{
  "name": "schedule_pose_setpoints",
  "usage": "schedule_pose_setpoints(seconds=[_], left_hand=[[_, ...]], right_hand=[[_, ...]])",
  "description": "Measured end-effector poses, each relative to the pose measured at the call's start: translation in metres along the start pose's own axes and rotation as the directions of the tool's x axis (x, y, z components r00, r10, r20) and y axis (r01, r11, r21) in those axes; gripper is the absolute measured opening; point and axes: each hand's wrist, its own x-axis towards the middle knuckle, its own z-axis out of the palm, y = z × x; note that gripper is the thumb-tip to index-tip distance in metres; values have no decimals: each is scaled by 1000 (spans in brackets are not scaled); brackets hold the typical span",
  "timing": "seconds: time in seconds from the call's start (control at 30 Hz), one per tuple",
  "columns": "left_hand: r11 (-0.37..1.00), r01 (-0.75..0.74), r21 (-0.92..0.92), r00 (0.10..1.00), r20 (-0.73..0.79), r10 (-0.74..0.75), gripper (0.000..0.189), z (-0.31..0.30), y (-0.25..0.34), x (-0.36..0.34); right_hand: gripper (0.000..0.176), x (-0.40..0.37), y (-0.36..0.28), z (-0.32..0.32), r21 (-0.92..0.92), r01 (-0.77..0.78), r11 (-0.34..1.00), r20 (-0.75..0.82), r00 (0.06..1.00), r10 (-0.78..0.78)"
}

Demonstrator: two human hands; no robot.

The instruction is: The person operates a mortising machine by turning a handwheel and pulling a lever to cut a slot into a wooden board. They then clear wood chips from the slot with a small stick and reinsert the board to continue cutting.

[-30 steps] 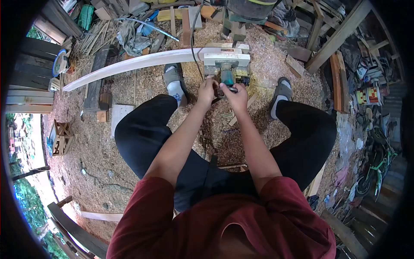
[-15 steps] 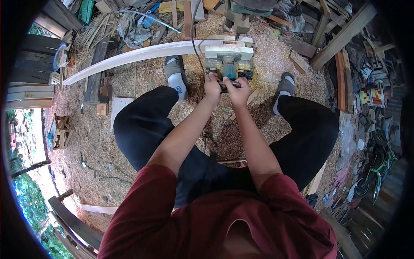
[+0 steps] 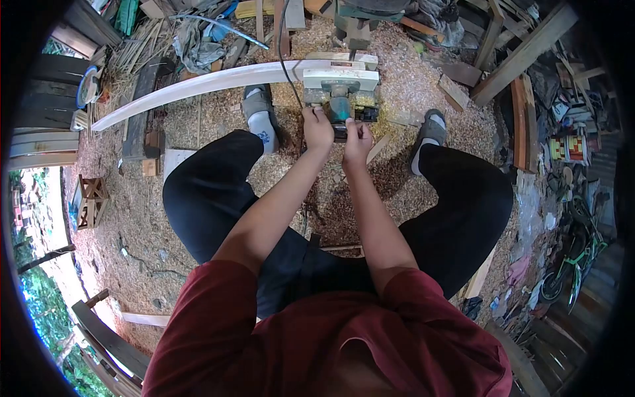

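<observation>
A person sits with both legs [image 3: 456,205] spread wide over a floor of wood shavings [image 3: 410,79]; between the two shoes is a teal power tool [image 3: 340,108], which sits just past the hands and behind a short pale board [image 3: 340,81]; the left hand [image 3: 318,128] has its fingers bent against the near left side of the tool, but I cannot tell if they are clamped on it; the right hand [image 3: 358,141] has its thumb and fingers drawn close together at the tool's near right side, and I cannot tell if they grip it or just touch it; one hand on each side would likely help keep the tool steady and straight; the two hands are near each other but apart; on the far side of the short board lies a long curved wooden beam [image 3: 198,84], with a small slot [image 3: 342,64] near its right end; the beam stretches far to the left, over a dark timber [image 3: 139,112] that may be there to hold that end up; a black cord [image 3: 289,66] hangs across the beam and runs down by the left hand; the feet are set wide apart, perhaps to leave room for the tool and the arms.
</observation>
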Motion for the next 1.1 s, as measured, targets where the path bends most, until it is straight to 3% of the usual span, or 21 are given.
schedule_pose_setpoints(seconds=[0.07,0.13,0.2,0.3,0.37,0.43,0.47,0.5,0.57,0.63,0.67,0.7,0.77,0.83,0.87,0.9,0.93,0.97,1.03,1.07,1.1], left_hand=[[890,184,-416,982,117,-148,30,-6,-9,3],[821,310,-480,945,250,-211,29,-13,-39,21],[712,487,-505,854,445,-269,30,-19,-46,25],[613,508,-605,861,339,-379,31,-8,-25,10],[695,424,-581,902,204,-380,32,5,-39,16],[967,246,-66,968,-32,-248,34,1,5,3],[993,107,50,993,-57,-104,34,2,26,-4],[997,30,77,998,-65,-25,31,4,28,-7],[967,84,-240,992,-74,-104,28,8,14,2],[911,174,-373,983,15,-182,28,-9,25,1],[828,264,-494,964,117,-237,29,-19,33,1],[829,260,-495,965,118,-232,29,-22,23,7],[739,440,-510,898,226,-378,36,-20,-5,23],[710,469,-525,882,244,-402,46,-23,-6,21],[714,445,-541,894,221,-389,46,-23,-6,21],[716,421,-556,904,198,-378,46,-24,-5,19],[715,423,-557,904,202,-378,46,-26,-5,14],[697,448,-560,890,210,-404,46,-28,-2,16],[680,470,-563,877,212,-431,45,-30,2,22],[683,441,-582,891,192,-412,45,-30,1,24],[686,411,-600,904,173,-391,44,-31,0,24]], right_hand=[[30,-7,-5,17,-205,152,967,-105,979,-176],[33,0,4,23,-444,391,806,-75,880,-468],[37,-11,-18,24,-506,394,767,-21,884,-467],[46,-3,-19,17,-530,270,804,26,953,-303],[46,-4,-21,16,-226,30,974,14,1000,-28],[34,8,0,-1,-136,-71,988,50,996,79],[28,9,2,-2,202,-248,948,68,969,239],[24,11,6,-1,507,-392,768,142,916,374],[21,12,15,1,513,-422,748,155,902,403],[28,1,3,15,207,-82,975,-187,975,121],[24,-7,-15,22,49,-63,997,-264,962,73],[24,-3,-13,21,52,-59,997,-264,962,71],[26,11,2,14,-542,174,822,36,982,-184],[29,11,3,5,-627,273,730,60,951,-305],[30,16,0,-4,-169,-44,985,28,998,50],[31,17,-4,-10,309,-406,860,173,913,369],[27,11,-10,-8,559,-535,634,106,804,585],[27,11,-4,-9,559,-529,638,110,811,575],[23,5,21,-12,118,-363,924,-425,823,377],[24,-5,20,-16,-188,-321,928,-476,857,200],[24,-10,21,-14,-187,-325,927,-478,855,204]])
